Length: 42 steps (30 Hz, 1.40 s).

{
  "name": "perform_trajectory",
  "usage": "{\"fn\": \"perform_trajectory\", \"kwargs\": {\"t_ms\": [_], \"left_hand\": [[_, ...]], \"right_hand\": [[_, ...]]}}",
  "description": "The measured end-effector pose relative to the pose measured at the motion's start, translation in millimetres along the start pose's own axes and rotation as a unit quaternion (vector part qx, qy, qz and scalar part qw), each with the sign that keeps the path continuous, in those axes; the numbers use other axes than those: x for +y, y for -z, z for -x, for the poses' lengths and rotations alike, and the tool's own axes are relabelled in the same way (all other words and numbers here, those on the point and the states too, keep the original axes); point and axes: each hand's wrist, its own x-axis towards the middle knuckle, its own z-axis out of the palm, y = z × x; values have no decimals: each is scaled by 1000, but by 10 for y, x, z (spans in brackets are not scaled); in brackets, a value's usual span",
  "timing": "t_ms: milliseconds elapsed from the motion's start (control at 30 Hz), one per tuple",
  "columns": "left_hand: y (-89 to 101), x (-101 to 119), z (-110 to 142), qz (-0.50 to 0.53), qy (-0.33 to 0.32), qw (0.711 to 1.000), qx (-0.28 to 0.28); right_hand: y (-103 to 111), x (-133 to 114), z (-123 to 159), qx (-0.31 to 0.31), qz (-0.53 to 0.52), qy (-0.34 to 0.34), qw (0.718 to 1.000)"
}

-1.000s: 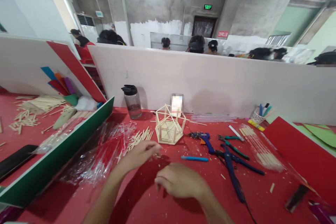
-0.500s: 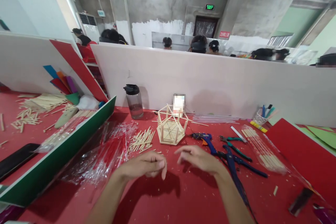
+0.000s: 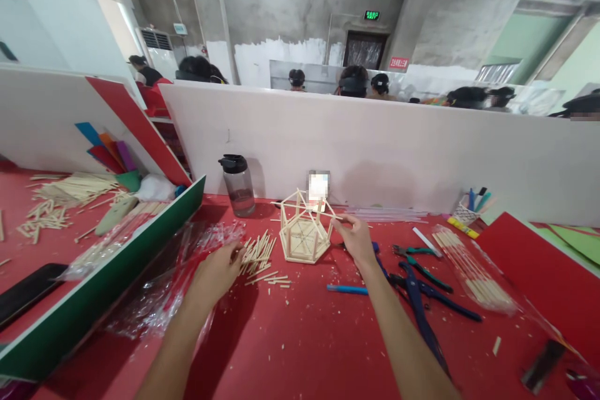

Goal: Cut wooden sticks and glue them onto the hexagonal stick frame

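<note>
A six-sided frame of thin wooden sticks (image 3: 305,255) stands upright on the red table, with a stick base and posts joined by sticks on top. My right hand (image 3: 355,242) is at its right upper corner, thumb and fingertips pinched round a stick end there. To the left lies a pile of short wooden sticks (image 3: 259,253). At that pile's left edge my left hand (image 3: 219,270) has its fingers closed; what is between them, if anything, is hidden. Beneath my right forearm lies a blue pen-like rod (image 3: 347,289). A glue gun (image 3: 375,249) is partly covered by my right hand.
Green-handled pliers (image 3: 424,265) and blue-handled cutters (image 3: 415,294) lie to the right, near bagged sticks (image 3: 473,272). A water bottle (image 3: 239,190) stands by the white partition (image 3: 398,156). Plastic wrapping (image 3: 159,287) lies beside the green board (image 3: 117,262) at left.
My hands have parted from in front of the frame. The left moved left to the stick pile; the right moved up to the frame's corner, uncovering the blue rod.
</note>
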Motion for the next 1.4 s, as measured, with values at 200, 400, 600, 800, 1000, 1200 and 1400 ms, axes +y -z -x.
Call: {"fn": "perform_trajectory", "kwargs": {"t_ms": [200,400,600,800,1000,1200,1400], "left_hand": [[-70,32,32,-75,-41,995,61],[-58,130,5,-90,-65,993,29],[-182,409,-246,-51,-88,994,-30],[-367,602,-534,5,-100,993,-69],[-400,574,-666,51,-85,992,-79],[-458,449,-740,98,-83,988,-80],[-329,395,-756,196,-99,971,-92]], "right_hand": [[71,82,-65,-3,1,13,1000],[160,117,-214,2,2,-11,1000],[252,86,-264,-16,18,-45,999],[274,87,-204,-33,52,-23,998],[214,64,-232,-83,103,16,991],[217,47,-367,-119,130,24,984],[242,32,-495,-156,121,28,980]]}}
